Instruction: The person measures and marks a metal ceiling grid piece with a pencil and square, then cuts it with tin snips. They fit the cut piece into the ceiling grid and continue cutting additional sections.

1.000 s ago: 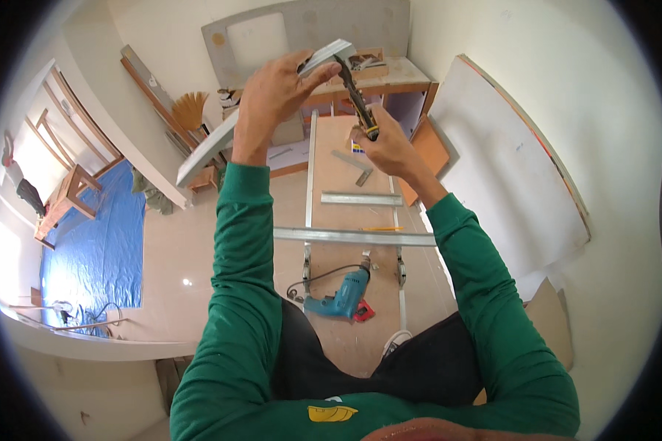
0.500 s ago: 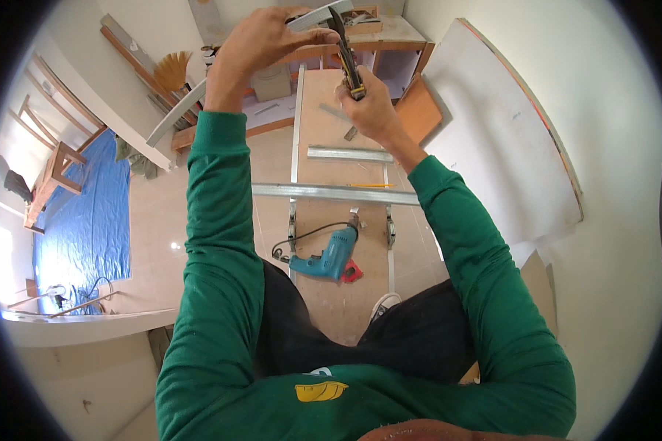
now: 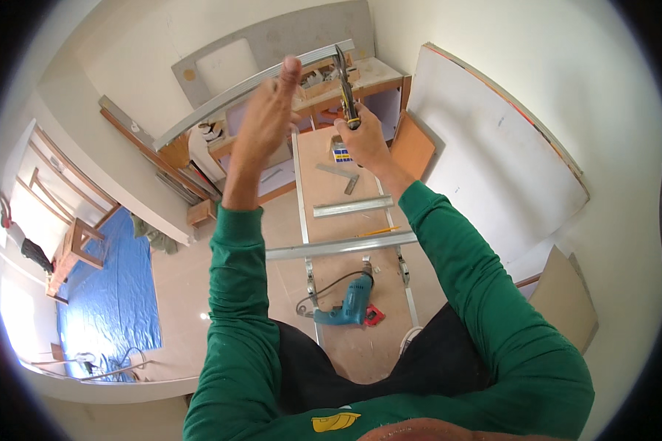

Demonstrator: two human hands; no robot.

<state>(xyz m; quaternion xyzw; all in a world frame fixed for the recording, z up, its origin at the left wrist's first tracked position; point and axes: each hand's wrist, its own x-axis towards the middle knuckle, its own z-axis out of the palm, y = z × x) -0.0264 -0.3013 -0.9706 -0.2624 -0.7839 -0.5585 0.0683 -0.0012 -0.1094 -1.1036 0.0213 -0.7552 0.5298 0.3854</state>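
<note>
My left hand [image 3: 266, 121] is raised in front of me, its thumb up against a long grey metal profile [image 3: 221, 99] that runs slantwise from lower left to upper right; the hand grips it from below. To its right, my right hand [image 3: 362, 140] is shut on the handles of metal snips [image 3: 343, 77], which stand nearly upright. Their jaws reach the right end of the profile. Both arms wear green sleeves.
On the floor below lie a metal frame of long rails [image 3: 301, 213] with a cross profile [image 3: 342, 246], a short metal piece [image 3: 353, 206], a pencil [image 3: 379, 231] and a blue drill [image 3: 349, 305]. A white board [image 3: 493, 162] leans on the right wall. A blue tarp [image 3: 110, 294] covers the floor left.
My left hand has shifted along the profile and now shows its thumb upward. The snips have turned more upright at the profile's end. The view has tilted slightly.
</note>
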